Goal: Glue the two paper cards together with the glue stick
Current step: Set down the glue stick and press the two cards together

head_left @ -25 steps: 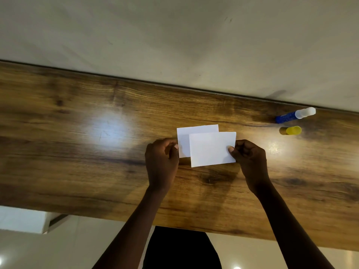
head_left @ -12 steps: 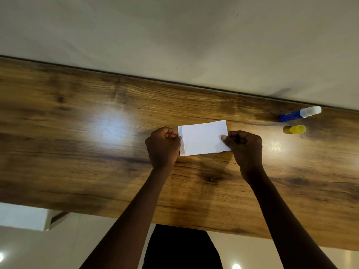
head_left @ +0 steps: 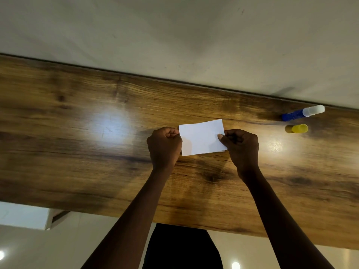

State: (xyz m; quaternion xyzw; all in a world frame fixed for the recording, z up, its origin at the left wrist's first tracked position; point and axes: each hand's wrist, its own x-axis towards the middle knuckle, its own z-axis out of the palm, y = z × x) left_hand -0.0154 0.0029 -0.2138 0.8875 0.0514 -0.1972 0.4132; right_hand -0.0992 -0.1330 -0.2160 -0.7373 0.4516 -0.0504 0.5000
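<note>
The two paper cards (head_left: 202, 137) are stacked nearly flush over the middle of the surface (head_left: 77, 152), with a sliver of the under card showing at the near right edge. They look light, thin and bendy, and may slide on wet glue, so the short edges are the best hold. The left grip (head_left: 164, 146) pinches the left edge. The right grip (head_left: 240, 148) pinches the right, thumb on top. The glue stick (head_left: 303, 113) and a yellow cap (head_left: 296, 128) lie far right.

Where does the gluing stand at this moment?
Done: the glue stick lies set down at the right of the table, a yellow piece beside it; whether glue was spread cannot be seen. In hand: the left hand and right hand pinch the two cards, stacked almost edge to edge. Left: pressing them flat, perhaps recapping.
</note>
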